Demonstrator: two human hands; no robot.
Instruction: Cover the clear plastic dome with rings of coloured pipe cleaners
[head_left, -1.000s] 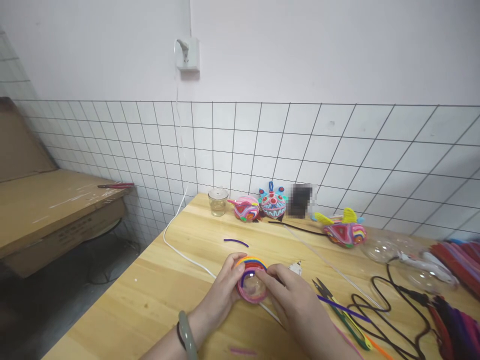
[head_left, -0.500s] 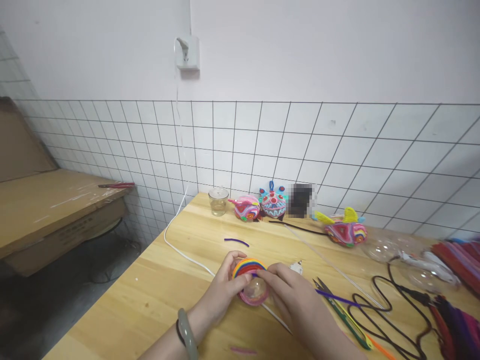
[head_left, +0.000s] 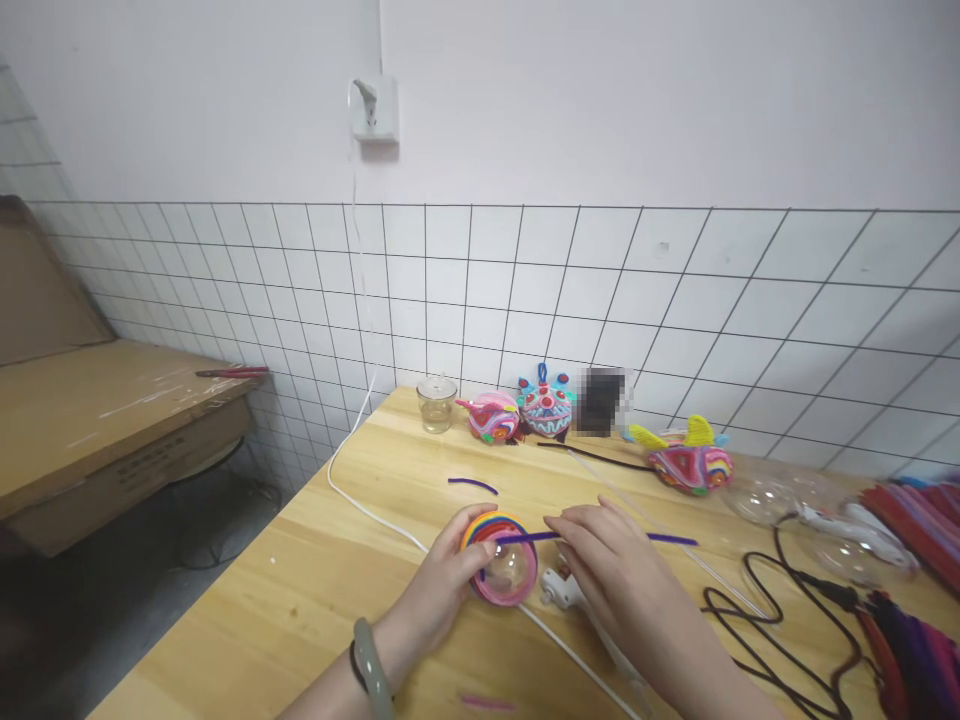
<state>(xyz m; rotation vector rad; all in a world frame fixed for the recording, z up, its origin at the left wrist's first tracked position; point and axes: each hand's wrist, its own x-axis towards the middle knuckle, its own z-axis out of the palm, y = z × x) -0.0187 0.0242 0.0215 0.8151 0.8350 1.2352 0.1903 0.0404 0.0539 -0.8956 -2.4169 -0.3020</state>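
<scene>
Standing against a wall with white tiles below and plain paint above, the wooden tabletop [head_left: 315,590] carries many small things. At its far edge are a glass jar [head_left: 436,402] and three colourful craft figures [head_left: 546,408]. A white cable [head_left: 360,505] hangs from the wall socket [head_left: 375,108] and runs across the wood. On the right lie a black cord [head_left: 780,610] and a pile of pipe cleaners [head_left: 919,520]. A second wooden surface stands at the left, apart.

The left hand [head_left: 442,590] holds a clear ball [head_left: 504,570] wrapped in rainbow bands, just above the tabletop near its front middle; thumb and fingers close around its left side. The right hand [head_left: 611,570] pinches a purple pipe cleaner [head_left: 525,538] that runs from the ball toward the right, its fingers pressed together on it.

A white tool [head_left: 559,590] under the right hand is mostly hidden. Both forearms are cut off at the lower edge. One object at the back is blurred.
</scene>
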